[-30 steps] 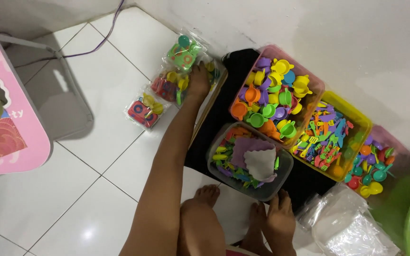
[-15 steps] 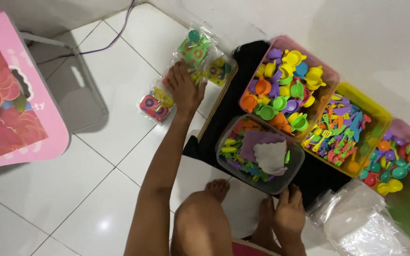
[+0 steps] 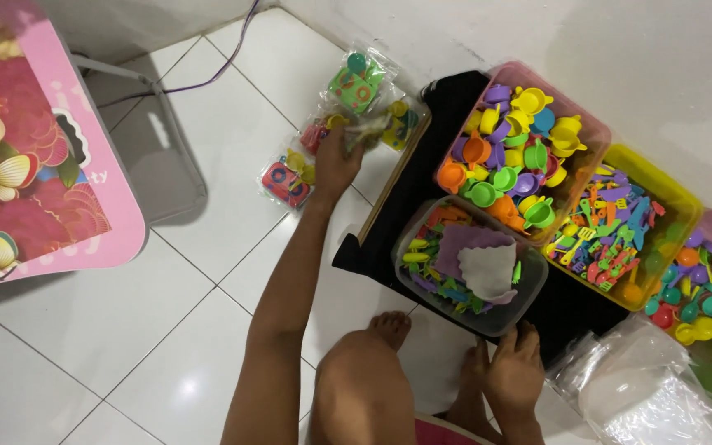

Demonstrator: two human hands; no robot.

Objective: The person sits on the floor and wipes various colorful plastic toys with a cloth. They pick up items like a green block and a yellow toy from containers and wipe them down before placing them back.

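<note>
On the white tile floor [image 3: 166, 330], left hand [image 3: 335, 165] stretched forward, fingers curled on a clear packet of small toys [image 3: 356, 128], beside more packets [image 3: 290, 177]; right hand [image 3: 517, 375] flat by the foot [image 3: 389, 330], fingers loosely spread, holding nothing, just beside the clear tub [image 3: 471, 268]; pink tub of cups [image 3: 521, 144] behind it.

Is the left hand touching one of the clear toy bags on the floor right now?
Touching. The head view shows the left hand with fingers closed around a clear toy bag, lifting its edge beside the other bags on the tiles.
</note>
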